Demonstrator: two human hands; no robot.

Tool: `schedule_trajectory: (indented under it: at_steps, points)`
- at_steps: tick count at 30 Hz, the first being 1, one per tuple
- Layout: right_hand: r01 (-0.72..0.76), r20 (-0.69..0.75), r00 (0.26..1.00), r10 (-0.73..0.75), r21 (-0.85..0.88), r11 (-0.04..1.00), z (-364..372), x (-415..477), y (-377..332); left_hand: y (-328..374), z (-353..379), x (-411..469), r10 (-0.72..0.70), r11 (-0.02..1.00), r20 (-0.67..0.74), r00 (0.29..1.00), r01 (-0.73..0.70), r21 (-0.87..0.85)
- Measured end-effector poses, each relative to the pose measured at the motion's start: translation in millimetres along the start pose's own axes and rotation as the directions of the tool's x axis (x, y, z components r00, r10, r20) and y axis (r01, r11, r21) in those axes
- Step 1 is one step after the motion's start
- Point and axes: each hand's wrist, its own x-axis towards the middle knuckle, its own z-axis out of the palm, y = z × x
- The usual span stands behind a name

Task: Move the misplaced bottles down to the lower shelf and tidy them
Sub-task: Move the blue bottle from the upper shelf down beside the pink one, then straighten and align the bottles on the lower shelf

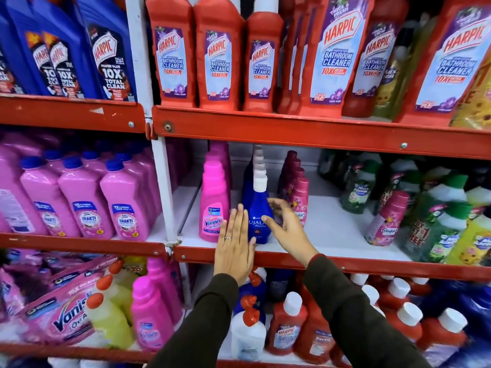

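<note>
A row of dark blue Ujala bottles (257, 208) with white caps runs back from the front of the middle shelf (332, 229). My left hand (235, 248) is flat and open against the left side of the front bottle, fingers up. My right hand (285, 225) is open at the bottle's right side, thumb across its label, fingers spread and holding nothing. A pink Vanish bottle (214, 205) stands just left of the row. Pink Comfort bottles (299, 200) line up just right of it.
Red Harpic bottles (218, 57) fill the upper shelf. Green and yellow Max Kleen bottles (438, 229) crowd the middle shelf's right end. The lower shelf holds red Harpic bottles (285, 328), blue and white ones (248, 330), and pink Vanish packs (63, 314).
</note>
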Motion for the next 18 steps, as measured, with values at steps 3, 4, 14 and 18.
schedule_trajectory:
  at_steps: [3, 4, 14, 18]
  points:
    - [-0.016, -0.003, 1.0, 0.016, 0.009, 1.0, 6, 1, 6, 0, 0, -1, 0.005, 1.0, -0.01, 1.0, -0.004, 0.008]
    - [-0.022, -0.013, 1.0, 0.022, 0.012, 1.0, 6, 1, 7, 0, 0, -1, 0.007, 1.0, -0.012, 1.0, -0.007, 0.01]
    - [-0.006, -0.035, 0.999, 0.007, 0.007, 1.0, 0, -7, 3, -1, -1, -2, -0.001, 0.999, 0.017, 1.0, 0.001, 0.036]
    - [-0.004, -0.049, 0.999, 0.007, 0.055, 0.998, -10, -16, 3, 1, -5, -1, -0.006, 0.999, 0.037, 0.999, 0.004, 0.039]
